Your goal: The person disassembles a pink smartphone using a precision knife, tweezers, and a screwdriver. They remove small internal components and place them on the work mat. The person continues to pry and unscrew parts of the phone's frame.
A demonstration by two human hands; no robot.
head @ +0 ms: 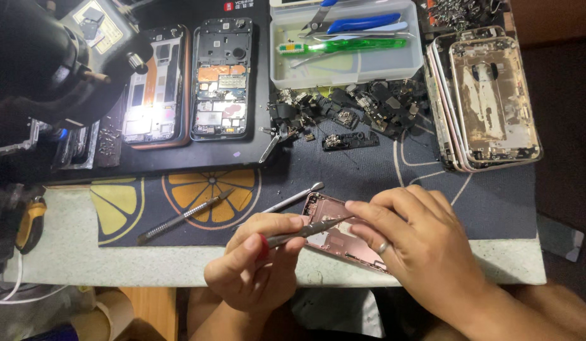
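So the left hand [258,265] has its fingers clamped on a thin metal tool [302,232], tip resting on a pink phone housing [336,235] at the mat's [369,177] front edge; right hand [413,240] pins that housing down, fingers together. Spare spudger [185,216] lies left; stacked housings [489,101] sit back right.

A pink metal phone housing [334,237] lies open side up at the near edge of the worktop, tilted across the dark mat's border, its far corner bare and the rest covered. A slim metal tool with a red grip [304,232] slants across it, its thin tip resting inside the shell.
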